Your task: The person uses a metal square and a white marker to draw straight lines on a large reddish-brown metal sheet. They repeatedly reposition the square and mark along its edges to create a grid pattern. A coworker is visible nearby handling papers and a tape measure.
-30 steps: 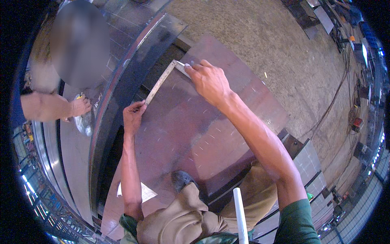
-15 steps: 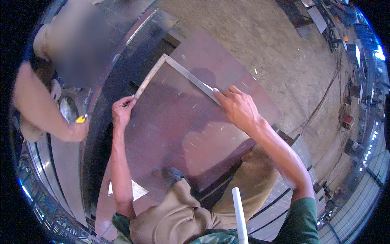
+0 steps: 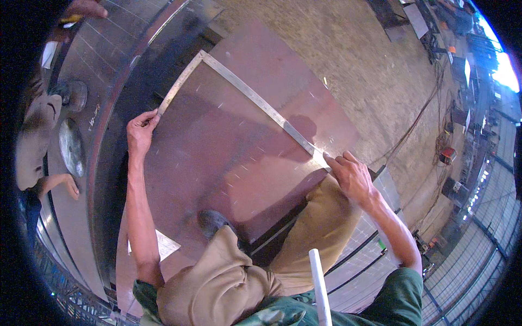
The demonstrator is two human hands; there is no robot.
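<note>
An L-shaped steel carpenter's square (image 3: 247, 89) lies on a rust-red metal plate (image 3: 255, 49), its corner pointing away from me. My left hand (image 3: 141, 130) pinches the end of the short leg, at the plate's left side. My right hand (image 3: 350, 176) is closed just beyond the end of the long leg, apart from the square. A thin white stick (image 3: 322, 158) shows at its fingertips, partly lost in glare, so its exact kind is unclear. Short pale scratches mark the plate around the square.
A dark steel beam (image 3: 117, 103) runs along the plate's left. Beyond it are a co-worker's hand (image 3: 70, 187) and a round metal disc (image 3: 70, 146). A white sheet (image 3: 167, 245) lies near my left forearm. A white rod (image 3: 319, 285) rises before me. Cables and a red box (image 3: 447, 156) lie right.
My right hand has slid toward me and right, off the long leg to beyond its end. My left hand still pinches the short leg. The co-worker's yellow-tipped hand has moved away.
</note>
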